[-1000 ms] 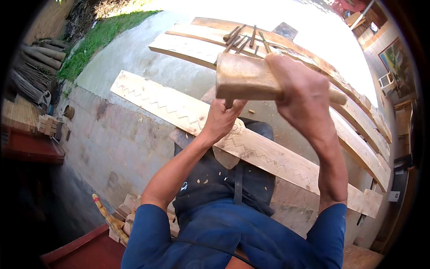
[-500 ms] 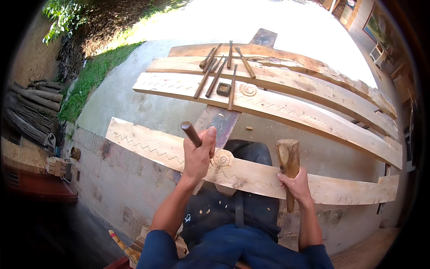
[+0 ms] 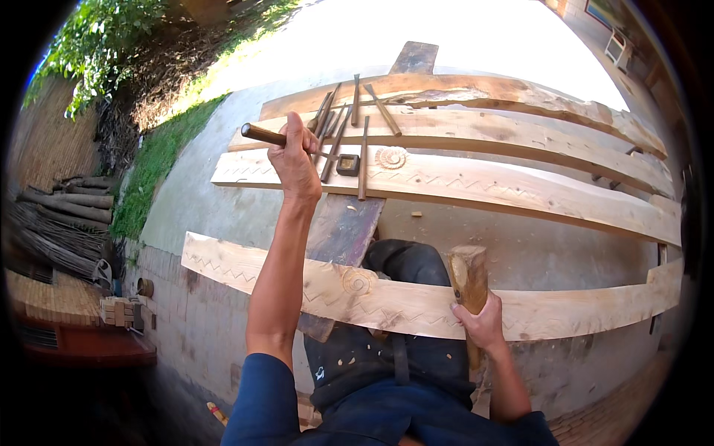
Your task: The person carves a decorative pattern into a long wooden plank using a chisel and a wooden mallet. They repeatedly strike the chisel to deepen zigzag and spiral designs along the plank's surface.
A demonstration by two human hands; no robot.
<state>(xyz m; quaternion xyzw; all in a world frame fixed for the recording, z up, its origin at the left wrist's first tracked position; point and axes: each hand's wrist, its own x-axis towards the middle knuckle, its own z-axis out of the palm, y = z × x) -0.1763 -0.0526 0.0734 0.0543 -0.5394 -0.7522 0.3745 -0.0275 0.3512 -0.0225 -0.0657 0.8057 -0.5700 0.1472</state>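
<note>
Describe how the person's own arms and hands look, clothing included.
Short, plain dark blue sleeves cover the upper arms, leaving both forearms bare. The left hand and right hand are ungloved, and no bands or cables show around the wrists.

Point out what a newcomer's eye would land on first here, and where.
The wooden mallet draws the eye first, held head-up in the right hand over the near plank. Left of it, a spiral carving marks that plank. Farther up, the left hand grips a chisel near more chisels lying on the planks beyond.
</note>
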